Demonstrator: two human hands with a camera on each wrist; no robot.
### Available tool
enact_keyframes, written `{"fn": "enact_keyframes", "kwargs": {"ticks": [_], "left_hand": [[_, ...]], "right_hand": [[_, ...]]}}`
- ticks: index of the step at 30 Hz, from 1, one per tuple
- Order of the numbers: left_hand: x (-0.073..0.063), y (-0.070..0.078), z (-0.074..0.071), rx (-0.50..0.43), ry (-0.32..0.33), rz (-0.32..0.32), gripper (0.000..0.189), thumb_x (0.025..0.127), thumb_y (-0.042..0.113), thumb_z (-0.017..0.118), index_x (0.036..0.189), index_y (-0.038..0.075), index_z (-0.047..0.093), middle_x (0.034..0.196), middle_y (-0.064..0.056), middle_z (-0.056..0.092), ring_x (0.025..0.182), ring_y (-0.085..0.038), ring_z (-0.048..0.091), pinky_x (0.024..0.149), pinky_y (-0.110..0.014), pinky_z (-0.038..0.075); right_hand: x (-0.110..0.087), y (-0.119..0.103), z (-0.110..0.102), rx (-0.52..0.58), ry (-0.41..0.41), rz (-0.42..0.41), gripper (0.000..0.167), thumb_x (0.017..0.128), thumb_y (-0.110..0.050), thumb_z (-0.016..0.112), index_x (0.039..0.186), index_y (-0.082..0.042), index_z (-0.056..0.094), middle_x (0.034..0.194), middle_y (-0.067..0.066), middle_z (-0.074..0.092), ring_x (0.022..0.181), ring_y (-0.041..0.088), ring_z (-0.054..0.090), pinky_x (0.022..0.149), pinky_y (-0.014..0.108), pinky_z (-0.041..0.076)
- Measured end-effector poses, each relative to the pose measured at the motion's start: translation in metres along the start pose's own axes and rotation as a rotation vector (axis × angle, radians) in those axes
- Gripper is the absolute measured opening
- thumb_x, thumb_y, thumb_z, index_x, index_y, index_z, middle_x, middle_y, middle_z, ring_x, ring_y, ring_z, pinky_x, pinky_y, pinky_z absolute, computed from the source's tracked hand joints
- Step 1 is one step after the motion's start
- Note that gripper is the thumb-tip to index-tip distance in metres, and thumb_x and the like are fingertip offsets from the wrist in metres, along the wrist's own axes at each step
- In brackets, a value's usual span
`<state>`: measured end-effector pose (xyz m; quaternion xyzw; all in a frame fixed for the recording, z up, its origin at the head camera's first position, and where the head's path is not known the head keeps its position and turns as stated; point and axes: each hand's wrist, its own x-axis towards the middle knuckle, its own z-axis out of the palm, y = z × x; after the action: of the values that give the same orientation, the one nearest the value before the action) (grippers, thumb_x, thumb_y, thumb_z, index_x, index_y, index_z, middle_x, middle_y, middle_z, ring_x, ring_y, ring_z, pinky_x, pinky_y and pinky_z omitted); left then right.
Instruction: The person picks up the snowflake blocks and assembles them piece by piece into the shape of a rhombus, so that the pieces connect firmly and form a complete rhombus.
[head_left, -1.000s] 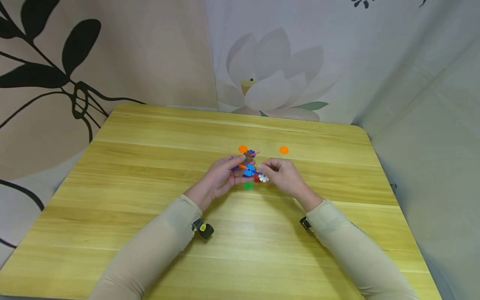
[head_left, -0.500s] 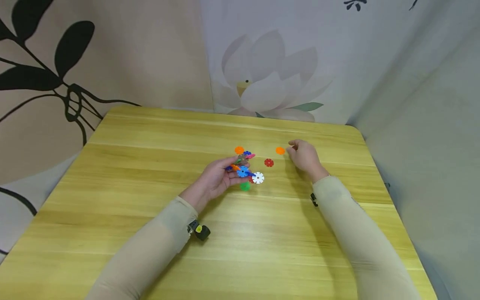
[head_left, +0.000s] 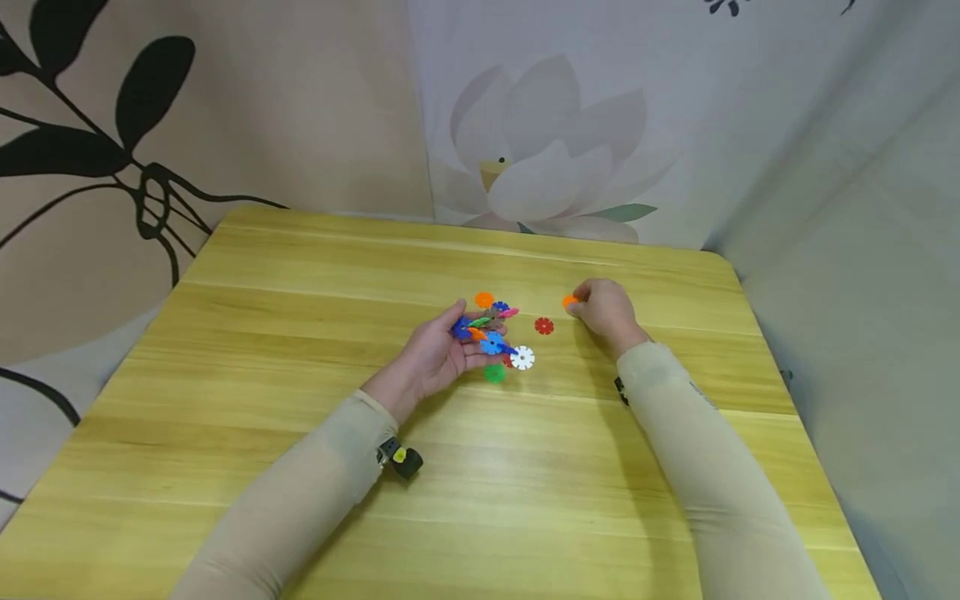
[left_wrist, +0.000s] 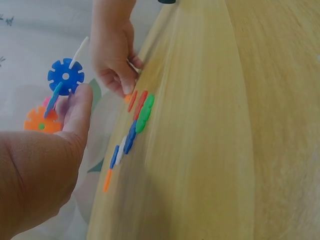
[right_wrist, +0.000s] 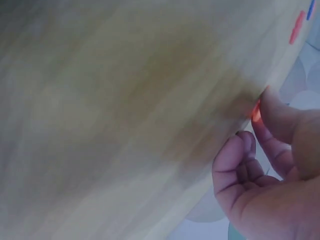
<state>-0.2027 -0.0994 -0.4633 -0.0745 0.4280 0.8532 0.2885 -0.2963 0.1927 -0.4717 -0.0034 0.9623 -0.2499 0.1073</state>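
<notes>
In the head view my left hand holds a cluster of joined slotted plastic discs, in blue, orange, green, pink and more. The thumb stands up beside it and the fingers lie underneath. A white disc sits at the cluster's right end. From the left wrist, a blue disc and an orange disc of the cluster show beyond the thumb. Farther right, my right hand pinches a loose orange disc at table level. In the right wrist view, this orange disc shows between thumb and forefinger.
Loose discs lie flat on the wooden table: a red disc between the hands, an orange disc behind the cluster, a green disc in front. Patterned curtains hang behind the table and at its right.
My right hand has left the white disc at the cluster, moved right and back, and taken hold of the orange disc. My left thumb has lifted off the cluster.
</notes>
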Motion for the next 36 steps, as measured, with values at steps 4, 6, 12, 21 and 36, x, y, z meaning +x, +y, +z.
{"fn": "enact_keyframes", "kwargs": {"ticks": [4,6,12,21,36], "left_hand": [[0.000,0.001,0.002,0.004,-0.002,0.000,0.061,0.117,0.047,0.035,0.153,-0.001,0.046,0.152,-0.029,0.056,0.150,-0.046,0.048,0.118,-0.062,0.047],[0.000,0.000,0.002,0.013,-0.007,-0.004,0.059,0.117,0.045,0.037,0.152,0.000,0.048,0.144,-0.026,0.063,0.150,-0.047,0.048,0.118,-0.062,0.048],[0.001,-0.005,0.003,0.071,0.032,-0.024,0.042,0.114,0.032,0.052,0.144,0.002,0.059,0.128,-0.015,0.073,0.143,-0.041,0.058,0.114,-0.057,0.054],[0.006,-0.003,0.004,0.150,0.077,0.000,0.031,0.106,0.023,0.069,0.125,-0.001,0.069,0.107,-0.009,0.078,0.092,-0.025,0.080,0.091,-0.043,0.068],[0.006,-0.002,0.009,0.210,0.123,-0.009,0.023,0.101,0.020,0.076,0.115,0.001,0.075,0.097,-0.005,0.081,0.082,-0.020,0.081,0.083,-0.037,0.070]], "right_hand": [[-0.003,0.002,-0.003,0.032,-0.004,0.005,0.032,0.102,-0.022,0.075,0.122,0.002,0.067,0.123,0.020,0.068,0.110,0.035,0.060,0.104,0.050,0.055],[-0.006,0.004,-0.004,0.067,-0.015,0.014,0.032,0.102,-0.023,0.075,0.121,0.001,0.066,0.121,0.019,0.067,0.107,0.032,0.059,0.099,0.046,0.055],[-0.029,0.002,-0.005,0.416,-0.099,0.086,0.038,0.105,-0.023,0.072,0.134,-0.001,0.067,0.126,0.020,0.073,0.103,0.027,0.069,0.090,0.035,0.062],[-0.065,-0.031,-0.008,0.728,-0.176,0.014,0.038,0.100,-0.025,0.078,0.129,0.000,0.073,0.103,0.004,0.079,0.090,0.021,0.072,0.086,0.033,0.067],[-0.071,-0.046,-0.006,0.701,-0.217,-0.047,0.036,0.100,-0.027,0.078,0.126,-0.002,0.077,0.095,0.002,0.077,0.082,0.019,0.067,0.078,0.028,0.064]]}}
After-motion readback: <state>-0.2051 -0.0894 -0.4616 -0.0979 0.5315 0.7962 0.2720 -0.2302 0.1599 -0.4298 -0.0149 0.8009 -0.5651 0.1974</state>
